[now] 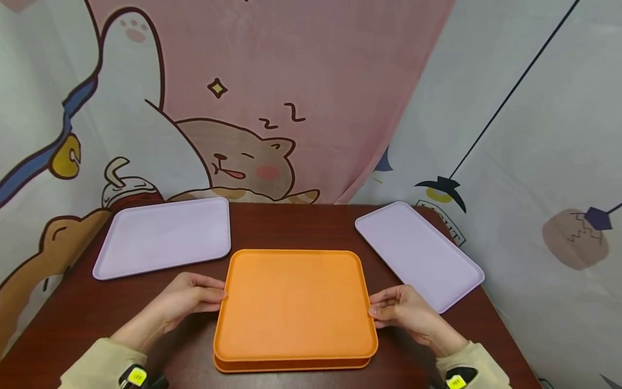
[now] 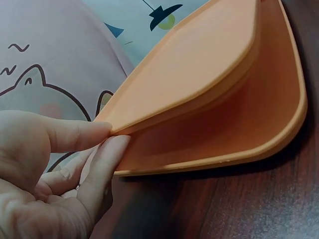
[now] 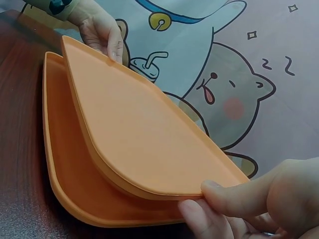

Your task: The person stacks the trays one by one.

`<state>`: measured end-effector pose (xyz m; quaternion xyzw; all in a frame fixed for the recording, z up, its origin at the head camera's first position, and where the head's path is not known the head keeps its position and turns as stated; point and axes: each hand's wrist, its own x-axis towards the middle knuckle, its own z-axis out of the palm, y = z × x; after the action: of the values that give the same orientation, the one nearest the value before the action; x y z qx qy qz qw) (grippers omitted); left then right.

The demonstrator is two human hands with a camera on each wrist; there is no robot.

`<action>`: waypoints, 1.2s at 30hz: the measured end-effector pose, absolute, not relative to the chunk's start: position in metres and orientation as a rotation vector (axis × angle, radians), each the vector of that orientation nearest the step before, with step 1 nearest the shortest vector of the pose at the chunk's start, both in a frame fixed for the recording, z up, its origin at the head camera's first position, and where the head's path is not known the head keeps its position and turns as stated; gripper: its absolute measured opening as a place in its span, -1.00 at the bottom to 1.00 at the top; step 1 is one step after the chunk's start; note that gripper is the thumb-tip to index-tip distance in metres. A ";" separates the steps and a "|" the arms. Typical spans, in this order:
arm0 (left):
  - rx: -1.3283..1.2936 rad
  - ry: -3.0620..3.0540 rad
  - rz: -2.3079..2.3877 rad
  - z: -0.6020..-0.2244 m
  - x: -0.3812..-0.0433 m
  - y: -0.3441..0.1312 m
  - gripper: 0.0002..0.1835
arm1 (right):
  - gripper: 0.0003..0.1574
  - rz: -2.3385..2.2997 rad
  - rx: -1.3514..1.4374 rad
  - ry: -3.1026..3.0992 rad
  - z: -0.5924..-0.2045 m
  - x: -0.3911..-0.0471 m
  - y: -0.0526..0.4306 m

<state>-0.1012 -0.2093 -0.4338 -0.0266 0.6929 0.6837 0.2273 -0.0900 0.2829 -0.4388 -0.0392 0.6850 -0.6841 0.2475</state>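
Observation:
Two orange trays are in the middle of the table. The upper orange tray (image 1: 295, 302) is raised above the lower orange tray (image 1: 291, 366), and a gap between them shows in both wrist views. My left hand (image 1: 187, 300) pinches the upper tray's left rim between thumb and fingers. On the opposite side, my right hand (image 1: 405, 313) pinches its right rim in the same way. In the right wrist view the lower tray (image 3: 55, 164) lies on the tabletop. Most of its inside is hidden by the upper one in the head view.
A pale lilac tray (image 1: 167, 237) lies at the back left of the dark wooden table (image 1: 291, 224). Another lilac tray (image 1: 420, 254) lies angled at the back right, close behind my right hand. A cartoon-printed cloth (image 1: 369, 81) hangs behind the table.

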 end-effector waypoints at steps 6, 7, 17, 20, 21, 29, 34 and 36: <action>-0.078 1.900 1.881 -0.439 -0.100 -0.210 -0.55 | -0.65 -1.860 -0.075 1.869 -0.443 -0.090 0.282; -0.076 1.901 1.877 -0.441 -0.100 -0.210 -0.55 | -0.65 -1.859 -0.067 1.868 -0.443 -0.090 0.282; -0.080 1.921 1.852 -0.445 -0.099 -0.209 -0.57 | -0.63 -1.862 -0.073 1.844 -0.447 -0.090 0.282; -0.092 1.922 1.848 -0.448 -0.099 -0.209 -0.58 | -0.64 -1.862 -0.072 1.842 -0.449 -0.090 0.282; -0.100 1.921 1.848 -0.448 -0.099 -0.209 -0.58 | -0.64 -1.861 -0.068 1.842 -0.450 -0.090 0.282; -0.107 1.928 1.835 -0.455 -0.098 -0.210 -0.57 | -0.64 -1.848 -0.072 1.859 -0.456 -0.089 0.280; -0.118 1.937 1.826 -0.455 -0.098 -0.210 -0.57 | -0.65 -1.847 -0.077 1.866 -0.457 -0.087 0.277; -0.119 1.939 1.825 -0.455 -0.098 -0.210 -0.57 | -0.65 -1.849 -0.068 1.865 -0.457 -0.087 0.277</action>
<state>-0.0976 -0.2103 -0.4549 -0.0432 0.7070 0.6654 0.2356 -0.0869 0.2765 -0.4572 -0.0251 0.6864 -0.6808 0.2544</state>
